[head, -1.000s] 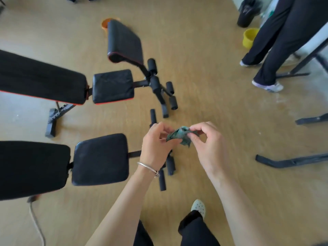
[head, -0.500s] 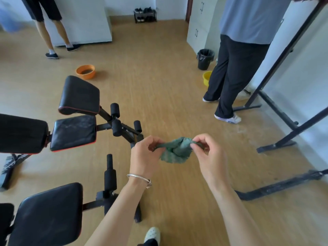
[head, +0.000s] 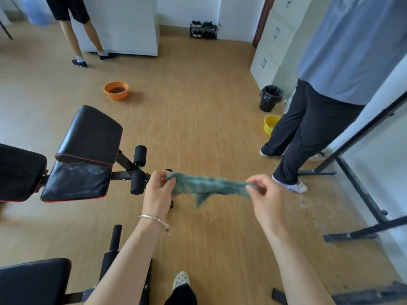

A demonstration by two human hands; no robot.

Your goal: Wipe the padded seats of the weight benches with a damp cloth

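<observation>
A green damp cloth (head: 209, 186) is stretched out flat between my hands above the wooden floor. My left hand (head: 157, 191) pinches its left end and my right hand (head: 265, 195) pinches its right end. To the left stands a weight bench with a black padded seat (head: 76, 182) that shows wet streaks, and a raised black pad (head: 91, 133) just behind it. The padded seat of a second, nearer bench (head: 33, 280) shows at the bottom left. Both hands are to the right of the benches and touch neither.
A person in dark trousers (head: 308, 137) stands close at the right beside a black metal rack frame (head: 361, 194). An orange basin (head: 116, 90), a yellow bucket (head: 270, 123) and a black bin (head: 270, 98) sit on the floor. Another person (head: 81, 29) stands far left.
My hands have moved apart and pulled the bunched cloth out into a long strip. My view has tilted up, so the benches sit lower and further left.
</observation>
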